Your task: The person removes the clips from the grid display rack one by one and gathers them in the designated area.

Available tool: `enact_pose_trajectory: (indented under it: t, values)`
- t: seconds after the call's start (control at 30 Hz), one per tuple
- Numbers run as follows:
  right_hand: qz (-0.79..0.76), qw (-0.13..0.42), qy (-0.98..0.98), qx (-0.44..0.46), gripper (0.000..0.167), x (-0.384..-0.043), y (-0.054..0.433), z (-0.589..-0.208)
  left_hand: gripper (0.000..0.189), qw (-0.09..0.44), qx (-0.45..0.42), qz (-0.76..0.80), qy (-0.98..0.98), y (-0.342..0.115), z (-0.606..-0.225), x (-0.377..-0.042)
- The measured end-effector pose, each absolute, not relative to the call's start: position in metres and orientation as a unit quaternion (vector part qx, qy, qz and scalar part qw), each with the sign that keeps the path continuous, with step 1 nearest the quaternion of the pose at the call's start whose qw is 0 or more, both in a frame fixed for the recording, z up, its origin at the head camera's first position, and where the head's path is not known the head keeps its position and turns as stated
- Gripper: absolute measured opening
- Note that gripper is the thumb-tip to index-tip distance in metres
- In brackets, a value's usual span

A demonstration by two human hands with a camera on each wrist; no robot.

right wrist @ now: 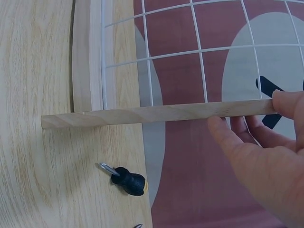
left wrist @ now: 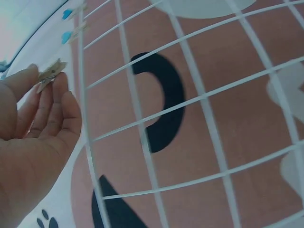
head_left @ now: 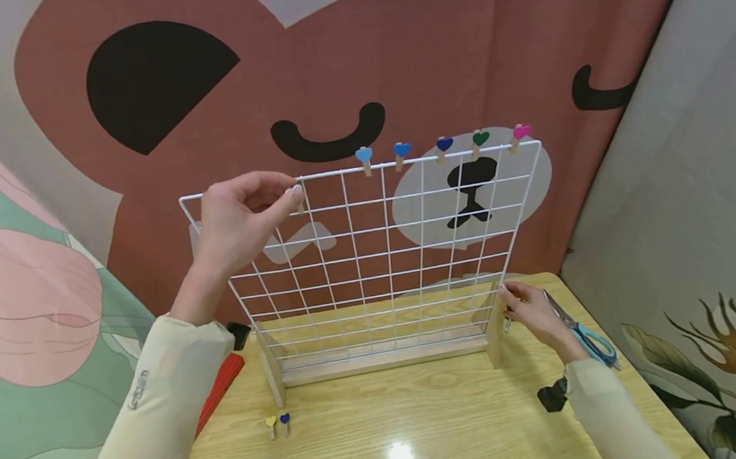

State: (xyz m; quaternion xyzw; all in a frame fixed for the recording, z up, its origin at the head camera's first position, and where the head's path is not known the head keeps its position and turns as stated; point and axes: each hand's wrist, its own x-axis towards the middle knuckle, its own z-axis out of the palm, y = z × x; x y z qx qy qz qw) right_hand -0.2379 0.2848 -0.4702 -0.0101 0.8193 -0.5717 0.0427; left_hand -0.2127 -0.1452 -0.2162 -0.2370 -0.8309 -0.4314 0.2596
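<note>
My left hand [head_left: 237,214] pinches a small wooden clothespin [left wrist: 51,72] with a whitish heart [head_left: 298,190] between thumb and fingertips, at the top bar of a white wire grid [head_left: 385,221]. In the left wrist view the clothespin appears just outside the grid's edge wire; whether it touches the wire I cannot tell. The grid stands upright in a wooden stand [head_left: 385,363]. At its right end, my right hand [head_left: 533,310] grips the wooden side post [right wrist: 156,114], thumb on one face and fingers on the other. Several heart clothespins [head_left: 402,151] sit along the top bar's right half.
Yellow [head_left: 271,426] and dark blue [head_left: 285,421] heart clothespins lie on the table [head_left: 358,432] at front left. A red object [head_left: 221,389] is beside my left sleeve. Scissors [head_left: 592,344] and a black object [head_left: 553,395] lie right; a stubby screwdriver [right wrist: 128,181] lies near the post.
</note>
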Motion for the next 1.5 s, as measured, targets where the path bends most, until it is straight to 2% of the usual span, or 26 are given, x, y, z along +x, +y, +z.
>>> enact_pose_trajectory:
  t: [0.17,0.53,0.83,1.07,1.33,1.5]
  values:
    - [-0.574,0.043,0.818,-0.010,0.057,-0.239,0.285,-0.472,0.016,0.248,-0.267,-0.433,-0.824,-0.148,-0.235,-0.215]
    - [-0.575,0.044,0.817,-0.004,0.056,-0.240,0.284,-0.471,0.016,0.182,-0.245,-0.428,-0.851,-0.159,-0.268,-0.212]
    - [-0.578,0.052,0.815,-0.005,0.056,-0.238,0.283,-0.467,0.015,0.168,-0.241,-0.428,-0.855,-0.165,-0.284,-0.213]
    - [-0.577,0.050,0.815,-0.002,0.056,-0.239,0.284,-0.468,0.017,0.135,-0.220,-0.429,-0.866,-0.166,-0.298,-0.209]
    - [-0.572,0.045,0.819,-0.003,0.057,-0.238,0.284,-0.469,0.019,0.112,-0.186,-0.448,-0.867,-0.173,-0.333,-0.207]
    - [-0.572,0.043,0.819,-0.003,0.056,-0.238,0.284,-0.469,0.015,0.117,-0.180,-0.453,-0.865,-0.178,-0.355,-0.206]
